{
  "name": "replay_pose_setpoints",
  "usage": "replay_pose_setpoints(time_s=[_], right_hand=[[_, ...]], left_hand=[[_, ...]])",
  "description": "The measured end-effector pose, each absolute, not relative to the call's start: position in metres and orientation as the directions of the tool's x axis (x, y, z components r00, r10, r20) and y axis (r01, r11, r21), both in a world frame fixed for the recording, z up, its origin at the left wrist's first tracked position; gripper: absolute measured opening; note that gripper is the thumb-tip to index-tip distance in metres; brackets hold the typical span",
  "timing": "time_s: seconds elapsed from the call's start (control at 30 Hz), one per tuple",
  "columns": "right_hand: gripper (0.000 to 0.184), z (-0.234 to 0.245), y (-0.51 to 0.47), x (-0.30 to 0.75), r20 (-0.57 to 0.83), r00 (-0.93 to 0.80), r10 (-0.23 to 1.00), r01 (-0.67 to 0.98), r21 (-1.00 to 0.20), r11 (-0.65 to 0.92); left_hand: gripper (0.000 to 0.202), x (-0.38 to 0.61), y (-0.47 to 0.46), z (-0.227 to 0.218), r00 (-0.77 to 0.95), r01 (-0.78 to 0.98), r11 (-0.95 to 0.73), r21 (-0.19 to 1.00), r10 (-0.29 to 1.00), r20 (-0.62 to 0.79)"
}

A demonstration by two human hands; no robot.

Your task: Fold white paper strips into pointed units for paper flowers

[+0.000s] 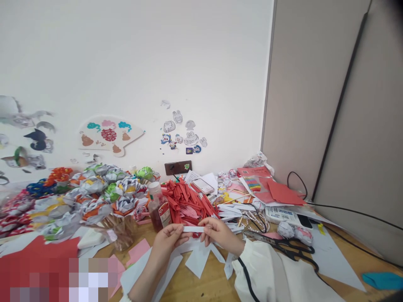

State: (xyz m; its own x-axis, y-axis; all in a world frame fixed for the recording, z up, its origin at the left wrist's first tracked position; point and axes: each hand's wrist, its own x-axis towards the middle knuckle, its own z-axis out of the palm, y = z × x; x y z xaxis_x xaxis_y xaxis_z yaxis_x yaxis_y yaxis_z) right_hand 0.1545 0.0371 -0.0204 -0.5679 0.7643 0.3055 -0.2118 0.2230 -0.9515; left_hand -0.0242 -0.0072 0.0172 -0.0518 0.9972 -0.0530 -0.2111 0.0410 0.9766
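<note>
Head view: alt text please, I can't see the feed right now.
The left hand and right hand hold a narrow white paper strip between them over a cluttered wooden table. Beyond lie red paper strips beside a bottle; crumpled paper flowers crowd the left, scissors the right.

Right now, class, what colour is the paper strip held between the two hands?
The paper strip is white; it shows best in the head view.
</note>
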Motion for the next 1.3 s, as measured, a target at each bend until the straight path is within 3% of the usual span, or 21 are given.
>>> replay_pose_setpoints(time_s=[0.27, 0.63, 0.7, 0.77, 0.83, 0.93, 1.0, 1.1, 1.3], right_hand=[[0.025, -0.017, 0.035, 0.154, 0.317, -0.480, 0.818, -0.182, -0.948, 0.261], [0.022, -0.006, 0.032, 0.162, 0.359, -0.517, 0.777, -0.141, -0.931, 0.336], [0.022, -0.004, 0.032, 0.162, 0.347, -0.535, 0.770, -0.101, -0.931, 0.349], [0.017, -0.001, 0.033, 0.166, 0.367, -0.451, 0.813, -0.025, -0.916, 0.400], [0.014, 0.004, 0.036, 0.175, 0.426, -0.253, 0.869, 0.103, -0.881, 0.462], [0.018, 0.011, 0.043, 0.195, 0.555, 0.025, 0.831, 0.408, -0.764, 0.499], [0.020, 0.012, 0.048, 0.207, 0.634, 0.032, 0.773, 0.596, -0.633, 0.494], [0.018, 0.009, 0.051, 0.215, 0.667, -0.081, 0.741, 0.738, -0.459, 0.494], [0.016, 0.008, 0.049, 0.210, 0.674, -0.134, 0.726, 0.775, -0.385, 0.501]], left_hand=[[0.029, -0.022, -0.007, 0.020, -0.052, -0.191, 0.036, 0.981, 0.998, -0.047], [0.029, -0.020, -0.007, 0.016, -0.035, -0.210, 0.027, 0.977, 0.999, -0.035], [0.029, -0.022, -0.005, 0.015, -0.036, -0.134, 0.036, 0.990, 0.998, -0.042], [0.030, -0.024, -0.004, 0.014, -0.061, 0.055, -0.002, 0.999, 0.998, 0.005], [0.031, -0.024, -0.005, 0.013, -0.069, 0.347, -0.113, 0.931, 0.987, 0.146], [0.034, -0.019, -0.013, 0.012, 0.085, 0.694, -0.278, 0.665, 0.948, 0.307], [0.048, -0.013, -0.020, 0.010, 0.220, 0.773, -0.340, 0.536, 0.936, 0.276], [0.056, -0.006, -0.026, 0.006, 0.304, 0.834, -0.369, 0.410, 0.928, 0.215], [0.053, -0.007, -0.023, 0.003, 0.276, 0.855, -0.314, 0.412, 0.949, 0.150]])
